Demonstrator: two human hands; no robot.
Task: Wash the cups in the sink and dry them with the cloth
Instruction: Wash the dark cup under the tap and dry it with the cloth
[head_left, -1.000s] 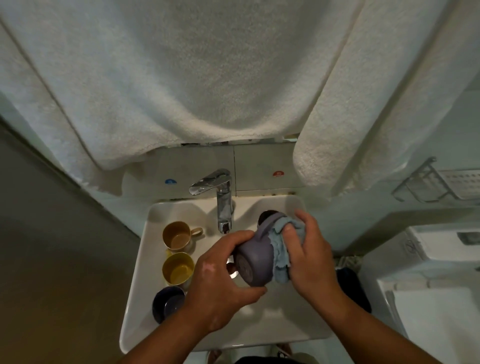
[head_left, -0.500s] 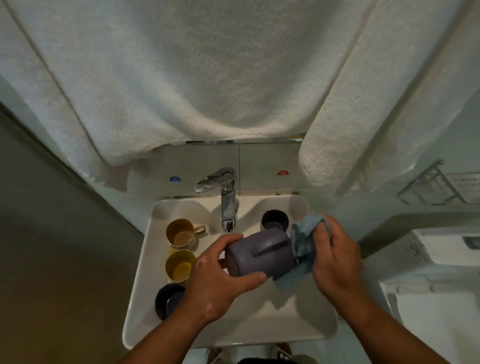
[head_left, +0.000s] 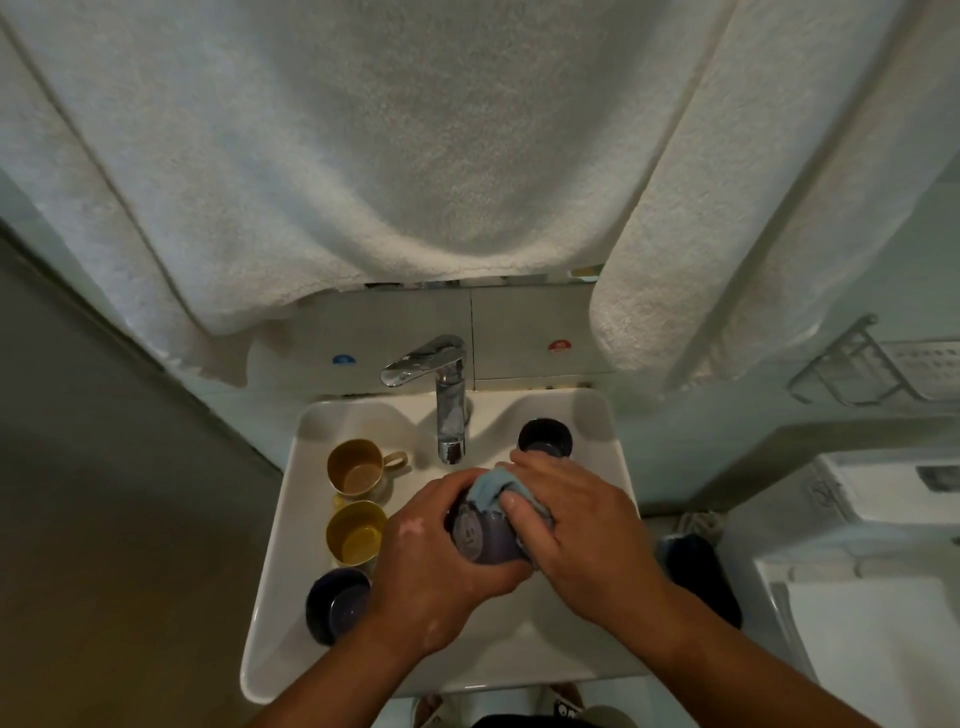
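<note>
Hands meet over a white sink (head_left: 270, 525), working a purple cup (head_left: 480, 540) with a blue cloth (head_left: 491, 491). The left hand (head_left: 436, 551) wraps its curled fingers round the cup's left side, holding it above the middle of the basin, just in front of the tap (head_left: 449, 400). The right hand (head_left: 576, 530) grips the cloth against the cup's far side and top, its thumb lying across the fabric; part of the cloth is tucked under the palm. A round face-like mark shows on the cup's near wall.

Three more cups stand in a row along the sink's left side: a tan cup (head_left: 358, 467) with its handle pointing right at the far end, a yellow cup (head_left: 356, 532) in the middle, and a dark blue cup (head_left: 337, 603) nearest. A dark cup (head_left: 545, 436) sits at the far right corner, right of the tap, partly hidden by the right hand's fingers. White towels (head_left: 415, 156) hang above the sink, and a wire rack (head_left: 857, 364) is fixed to the wall at the right.
</note>
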